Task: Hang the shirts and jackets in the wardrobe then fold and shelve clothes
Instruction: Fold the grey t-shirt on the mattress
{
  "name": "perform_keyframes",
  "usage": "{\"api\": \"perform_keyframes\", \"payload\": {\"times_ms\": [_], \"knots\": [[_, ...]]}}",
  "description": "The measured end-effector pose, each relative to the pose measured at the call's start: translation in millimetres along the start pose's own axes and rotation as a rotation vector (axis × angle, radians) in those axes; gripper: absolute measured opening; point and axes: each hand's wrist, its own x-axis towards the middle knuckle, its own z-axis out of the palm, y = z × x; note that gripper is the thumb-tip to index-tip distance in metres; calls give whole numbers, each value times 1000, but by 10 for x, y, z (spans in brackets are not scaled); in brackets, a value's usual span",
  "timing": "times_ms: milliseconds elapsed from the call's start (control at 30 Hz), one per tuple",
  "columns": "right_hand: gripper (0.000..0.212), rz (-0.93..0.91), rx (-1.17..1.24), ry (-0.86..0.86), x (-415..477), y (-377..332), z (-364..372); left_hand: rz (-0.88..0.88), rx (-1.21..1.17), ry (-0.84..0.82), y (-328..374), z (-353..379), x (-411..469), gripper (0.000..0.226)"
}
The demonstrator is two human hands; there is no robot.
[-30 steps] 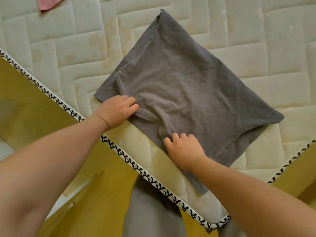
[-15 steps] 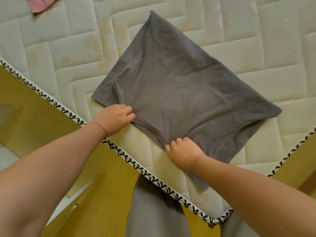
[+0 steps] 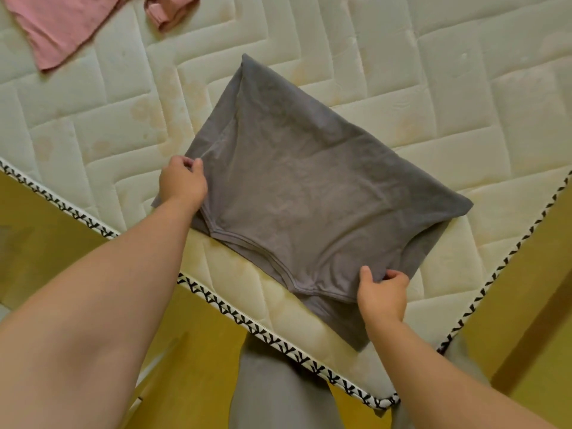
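Now that they're no longer close together, left hand [image 3: 182, 181] & right hand [image 3: 382, 294] pinch corners of folded grey cotton shirt [image 3: 309, 187] btwn them: next fold prob due.

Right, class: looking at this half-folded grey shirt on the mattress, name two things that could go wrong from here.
1. An under layer of the grey shirt juts out beside the right hand; the fold may come out lopsided.
2. The left hand pinches near the mattress edge; a tug could drag the shirt off.
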Motion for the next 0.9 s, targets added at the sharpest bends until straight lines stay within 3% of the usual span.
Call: {"api": "perform_keyframes", "payload": {"times_ms": [167,500,567,667,800,900], "knots": [[20,40,44,-47,49,99,-32,-131,-5,79,-59,4,16,29],[34,34,-155,-88,77,69,-90,-204,254,63,70,88,93,35],[34,2,-73,11,98,-56,-179,-69,383,169,257,74,75,36],[42,-52,63,186,321,-393,-373,321,467,261,674,77,77,35],[48,-153,204,229,847,-907,-730,744,471,136,1361,311,-119,33],[45,-237,85,138,1140,-1039,-939,963,484,-26,1661,620,-573,33]]}}
